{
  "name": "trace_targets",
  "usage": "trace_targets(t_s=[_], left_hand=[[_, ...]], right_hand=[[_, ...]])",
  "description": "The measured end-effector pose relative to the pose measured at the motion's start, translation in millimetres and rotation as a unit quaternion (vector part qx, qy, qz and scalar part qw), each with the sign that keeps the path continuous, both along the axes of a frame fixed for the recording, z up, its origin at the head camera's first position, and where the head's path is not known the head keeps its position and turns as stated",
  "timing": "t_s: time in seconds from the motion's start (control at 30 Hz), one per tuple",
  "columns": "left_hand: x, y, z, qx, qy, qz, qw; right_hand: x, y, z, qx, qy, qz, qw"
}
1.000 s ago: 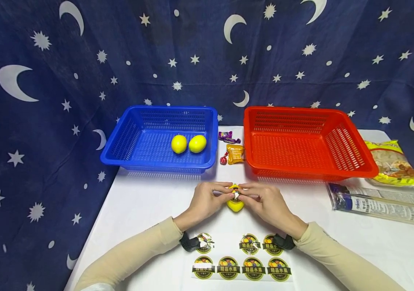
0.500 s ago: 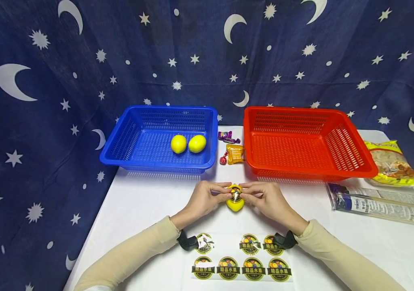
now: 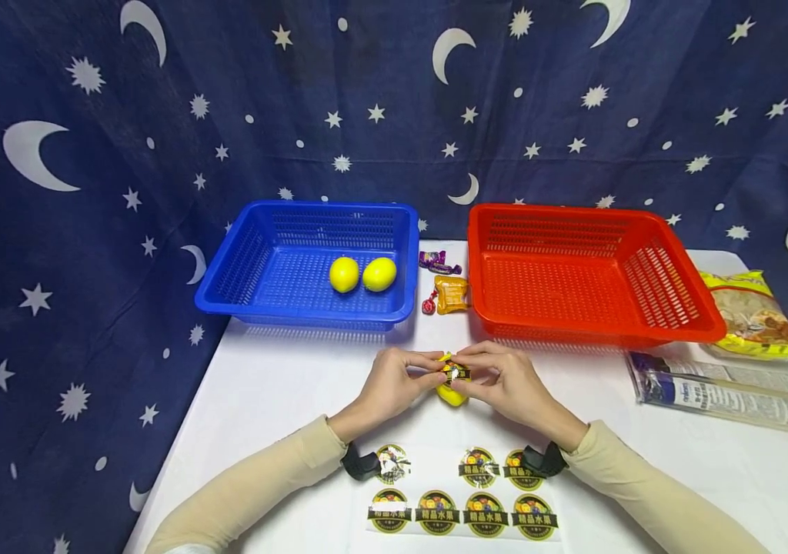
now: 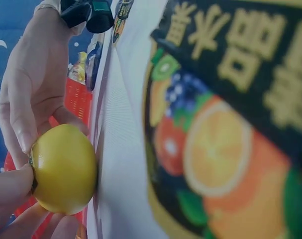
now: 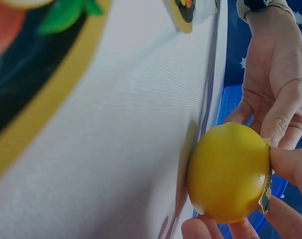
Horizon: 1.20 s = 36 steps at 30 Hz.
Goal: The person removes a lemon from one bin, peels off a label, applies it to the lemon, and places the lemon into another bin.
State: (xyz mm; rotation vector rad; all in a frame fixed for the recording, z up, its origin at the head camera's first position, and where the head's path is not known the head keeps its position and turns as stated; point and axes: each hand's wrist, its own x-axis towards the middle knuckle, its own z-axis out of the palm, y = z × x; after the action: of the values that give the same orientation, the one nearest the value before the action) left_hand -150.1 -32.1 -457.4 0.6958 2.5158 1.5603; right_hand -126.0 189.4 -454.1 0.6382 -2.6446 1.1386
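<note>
Both hands meet at the middle of the white table (image 3: 283, 385), the left hand (image 3: 394, 382) and the right hand (image 3: 508, 382) curled around a yellow lemon (image 3: 451, 392) that rests on the table between them. Their fingertips pinch a round fruit sticker (image 3: 455, 372) onto the top of the lemon (its edge shows as a thin dark rim in both wrist views). At 6 o'clock from the lemon lies a sticker sheet (image 3: 463, 500). At 11 o'clock stands a blue basket (image 3: 242, 261) holding two more lemons (image 3: 362, 274); at 1 o'clock a red basket (image 3: 678, 308). Wrapped candies (image 3: 444, 283) lie between the baskets at 12 o'clock, and snack packets (image 3: 747, 354) sit at 3 o'clock.
</note>
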Motion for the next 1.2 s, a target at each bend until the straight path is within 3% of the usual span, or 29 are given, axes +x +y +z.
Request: trace_targets(t_s=[0.1, 0.27, 0.4, 0.5, 0.57, 0.67, 0.8, 0.9, 1.0, 1.07, 1.2], left_hand=[[0.6, 0.7, 1.1, -0.001, 0.008, 0.000, 1.0000], [0.8, 1.2, 2.6, 0.002, 0.019, 0.000, 0.9998], [0.1, 1.8, 8.1, -0.031, 0.037, 0.007, 0.9988], [-0.1, 6.0, 17.0, -0.065, 0.063, 0.017, 0.9958], [-0.7, 11.6, 22.8, -0.078, 0.091, 0.031, 0.9923], [-3.9, 23.4, 28.5, -0.057, 0.140, 0.044, 0.9875], [-14.7, 43.0, 32.7, -0.033, 0.210, 0.044, 0.9762], [-24.1, 57.5, 36.9, -0.082, 0.238, 0.051, 0.9665], [-32.0, 70.3, 40.8, -0.155, 0.228, 0.060, 0.9592], [-35.2, 77.0, 42.2, -0.195, 0.212, 0.064, 0.9556], [-37.0, 84.2, 42.4, -0.232, 0.194, 0.069, 0.9505]], right_hand=[[0.0, 0.5, -1.1, 0.001, 0.002, 0.003, 1.000], [-0.3, -1.2, -3.1, 0.001, -0.035, 0.017, 0.999], [-0.8, -4.6, -4.2, 0.035, -0.044, 0.024, 0.998], [1.9, -4.2, 0.9, 0.047, -0.053, 0.005, 0.997], [5.9, 0.3, 10.6, 0.039, -0.072, -0.011, 0.997], [13.4, 16.4, 36.7, 0.023, -0.094, -0.022, 0.995], [13.2, 50.4, 84.5, 0.043, -0.059, -0.030, 0.997], [-4.5, 75.4, 116.4, 0.084, -0.025, -0.057, 0.995], [-37.5, 94.5, 134.0, 0.121, -0.026, -0.085, 0.989], [-64.0, 102.4, 136.1, 0.149, -0.036, -0.095, 0.984], [-116.6, 107.5, 124.4, 0.202, -0.062, -0.080, 0.974]])
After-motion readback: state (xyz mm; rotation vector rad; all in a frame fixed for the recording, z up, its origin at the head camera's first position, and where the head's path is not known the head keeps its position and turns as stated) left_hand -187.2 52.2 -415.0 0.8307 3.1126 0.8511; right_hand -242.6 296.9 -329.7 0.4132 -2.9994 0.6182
